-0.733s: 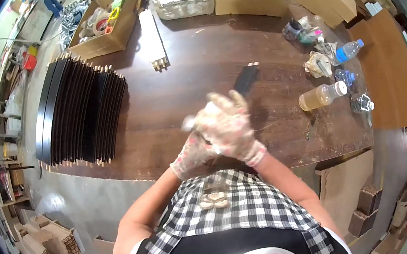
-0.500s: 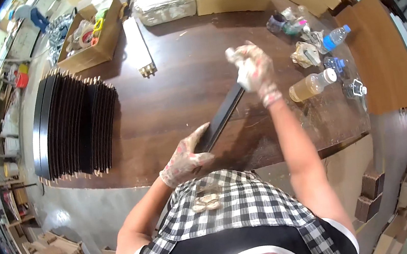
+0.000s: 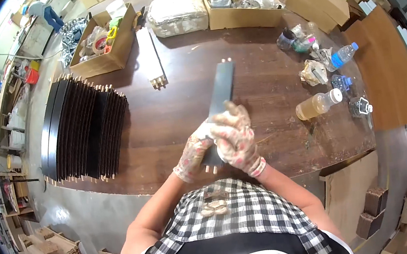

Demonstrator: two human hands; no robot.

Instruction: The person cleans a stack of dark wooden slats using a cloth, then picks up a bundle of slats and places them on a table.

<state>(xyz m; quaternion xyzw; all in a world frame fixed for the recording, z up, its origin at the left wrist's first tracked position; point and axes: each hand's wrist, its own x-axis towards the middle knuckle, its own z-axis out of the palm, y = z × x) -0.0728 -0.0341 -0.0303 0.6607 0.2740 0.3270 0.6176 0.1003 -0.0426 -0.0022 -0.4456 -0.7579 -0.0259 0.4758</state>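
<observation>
A dark slat (image 3: 221, 86) with pale wooden dowels at both ends lies slanted before me, its broad face up. My left hand (image 3: 192, 153), in a pale patterned glove, is closed round its near part. My right hand (image 3: 237, 140), gloved alike, is curled on the slat's face against the left hand. Half a second ago a white cloth showed in the right hand; now the fingers mostly hide it. To the left stands a row of similar dark slats (image 3: 78, 130), packed on edge, with dowels sticking out.
White slats with dowels (image 3: 152, 62) lie beyond. Farther back are a carton of tapes (image 3: 123, 47), a wrapped package (image 3: 177, 15) and a carton of cups and bags (image 3: 246, 18). At right stand a bottle of tan liquid (image 3: 316, 106), water bottles (image 3: 346, 55) and a cardboard sheet (image 3: 386, 72).
My right hand has come from the slat's far end down to its near part, beside the left. The slat has turned, its broad face now showing and its angle steeper.
</observation>
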